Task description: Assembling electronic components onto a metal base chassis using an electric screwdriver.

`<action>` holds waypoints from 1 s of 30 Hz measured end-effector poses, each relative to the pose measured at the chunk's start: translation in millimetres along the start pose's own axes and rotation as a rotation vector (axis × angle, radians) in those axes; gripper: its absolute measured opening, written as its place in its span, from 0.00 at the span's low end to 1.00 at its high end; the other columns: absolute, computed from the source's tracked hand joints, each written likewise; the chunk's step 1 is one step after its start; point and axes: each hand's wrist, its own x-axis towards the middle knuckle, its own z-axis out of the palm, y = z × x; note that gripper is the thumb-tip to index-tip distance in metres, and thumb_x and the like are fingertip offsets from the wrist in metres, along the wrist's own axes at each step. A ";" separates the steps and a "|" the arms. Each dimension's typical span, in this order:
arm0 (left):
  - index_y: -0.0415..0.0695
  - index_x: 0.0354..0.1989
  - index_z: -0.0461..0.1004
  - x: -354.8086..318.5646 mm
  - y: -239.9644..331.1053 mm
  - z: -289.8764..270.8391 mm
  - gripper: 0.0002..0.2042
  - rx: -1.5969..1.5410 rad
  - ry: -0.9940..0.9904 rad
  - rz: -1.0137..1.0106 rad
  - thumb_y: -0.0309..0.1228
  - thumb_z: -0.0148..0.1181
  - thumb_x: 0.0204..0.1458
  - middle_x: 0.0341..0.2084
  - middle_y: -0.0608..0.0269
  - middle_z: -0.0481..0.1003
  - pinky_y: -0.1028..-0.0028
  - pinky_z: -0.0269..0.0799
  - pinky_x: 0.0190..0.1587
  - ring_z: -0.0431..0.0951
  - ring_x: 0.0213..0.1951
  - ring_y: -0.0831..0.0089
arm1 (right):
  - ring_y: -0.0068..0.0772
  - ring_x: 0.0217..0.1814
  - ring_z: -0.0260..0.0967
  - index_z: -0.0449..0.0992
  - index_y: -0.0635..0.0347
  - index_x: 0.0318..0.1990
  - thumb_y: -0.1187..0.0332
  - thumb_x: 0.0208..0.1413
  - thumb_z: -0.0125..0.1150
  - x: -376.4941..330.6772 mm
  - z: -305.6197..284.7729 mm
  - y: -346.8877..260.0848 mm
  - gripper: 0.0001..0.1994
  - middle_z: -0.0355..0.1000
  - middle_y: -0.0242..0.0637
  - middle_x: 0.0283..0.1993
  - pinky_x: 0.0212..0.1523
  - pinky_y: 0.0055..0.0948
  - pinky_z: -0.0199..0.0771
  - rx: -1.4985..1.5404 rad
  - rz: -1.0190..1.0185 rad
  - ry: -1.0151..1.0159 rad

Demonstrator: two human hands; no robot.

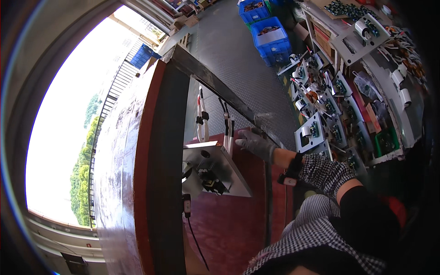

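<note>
A bent sheet-metal plate [229, 174] stands tilted on the dark red tabletop [224, 224]. It has a round hole and a black part [211, 181] fixed to it. White cables [203, 120] with black sleeves rise behind it, and a second pair of cables [229, 130] stands beside them. My right hand [257, 145], in a grey glove, reaches in from the right beside that second pair. Its fingers are stretched and apart; no held thing shows. My left hand is hidden behind the upright dark post; only a slice of forearm and a small wrist device [186, 205] show.
The dark post [167, 160] and a metal bar [211, 80] frame the tabletop. At right, several plates with circuit boards [309, 131] lie on the floor beside a loaded bench [408, 133]. Blue crates [272, 41] stand farther off. A large bright opening is at left.
</note>
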 end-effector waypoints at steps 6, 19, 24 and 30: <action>0.48 0.60 0.63 -75.6 26.0 -0.6 0.20 0.159 0.218 0.054 0.33 0.50 0.59 0.55 0.50 0.70 0.59 0.70 0.52 0.72 0.55 0.51 | 0.30 0.54 0.66 0.61 0.65 0.62 0.56 0.60 0.55 -94.3 -7.6 -23.0 0.29 0.66 0.41 0.52 0.52 0.28 0.69 0.189 -0.094 -0.089; 0.43 0.44 0.74 -90.1 43.0 44.3 0.16 -0.065 0.459 -0.203 0.35 0.67 0.48 0.38 0.53 0.75 0.68 0.74 0.41 0.78 0.40 0.64 | 0.34 0.38 0.72 0.72 0.64 0.47 0.73 0.52 0.50 -93.6 55.3 -8.2 0.15 0.73 0.42 0.34 0.43 0.32 0.72 -0.122 -0.031 -0.329; 0.38 0.42 0.73 -119.6 47.8 63.8 0.17 -0.150 0.642 -0.216 0.35 0.68 0.48 0.40 0.55 0.70 0.70 0.76 0.38 0.76 0.42 0.66 | 0.45 0.40 0.73 0.71 0.60 0.50 0.70 0.51 0.49 -111.0 55.8 2.5 0.17 0.73 0.49 0.36 0.45 0.38 0.71 -0.313 -0.083 -0.290; 0.36 0.42 0.74 -76.9 23.0 55.0 0.19 -0.107 0.498 -0.305 0.37 0.68 0.49 0.36 0.55 0.73 0.71 0.76 0.36 0.77 0.35 0.68 | 0.41 0.33 0.73 0.71 0.56 0.51 0.69 0.54 0.50 -107.9 77.4 18.9 0.17 0.74 0.44 0.31 0.38 0.38 0.71 -0.092 -0.111 -0.117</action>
